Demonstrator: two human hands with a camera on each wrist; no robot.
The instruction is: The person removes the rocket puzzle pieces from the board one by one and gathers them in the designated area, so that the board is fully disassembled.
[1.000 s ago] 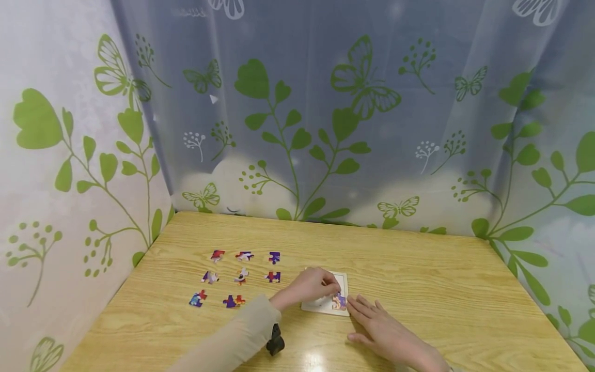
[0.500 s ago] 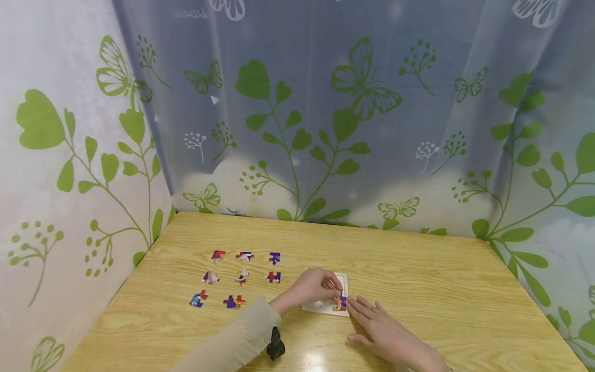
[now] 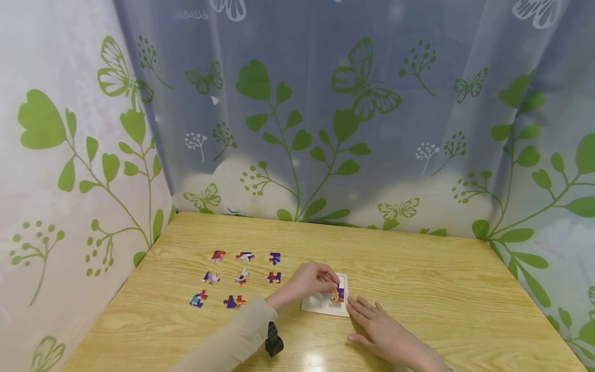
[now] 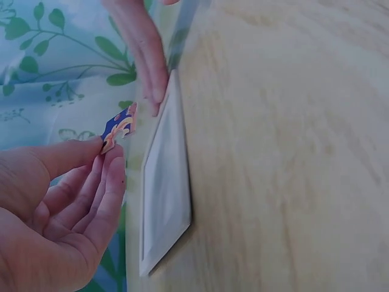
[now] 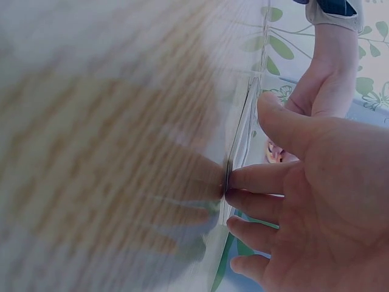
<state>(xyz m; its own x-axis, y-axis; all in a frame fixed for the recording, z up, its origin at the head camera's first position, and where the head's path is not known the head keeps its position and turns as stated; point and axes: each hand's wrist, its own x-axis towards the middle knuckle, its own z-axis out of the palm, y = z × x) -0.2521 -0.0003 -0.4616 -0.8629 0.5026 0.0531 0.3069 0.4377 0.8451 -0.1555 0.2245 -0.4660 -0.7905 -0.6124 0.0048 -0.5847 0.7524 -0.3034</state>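
Observation:
Between thumb and fingertips, my left hand (image 3: 310,281) pinches a purple and orange jigsaw puzzle piece (image 4: 118,128). The piece is raised above a white puzzle tray (image 3: 317,307) on the table, as the left wrist view shows. My right hand (image 3: 383,328) lies to the right of the tray, its fingers straight. In the right wrist view, fingertips (image 5: 243,179) of that hand touch the tray's edge. Part of the tray is covered by my left hand in the head view.
Several loose puzzle pieces lie spread in rows left of the tray, among them a red and purple piece (image 3: 273,277) and a blue and red piece (image 3: 198,298). A patterned curtain (image 3: 297,129) stands behind the wooden table (image 3: 418,279).
The pinched puzzle piece has turned in my left fingers and shifted slightly away from the tray's near edge. My right hand has stayed in place.

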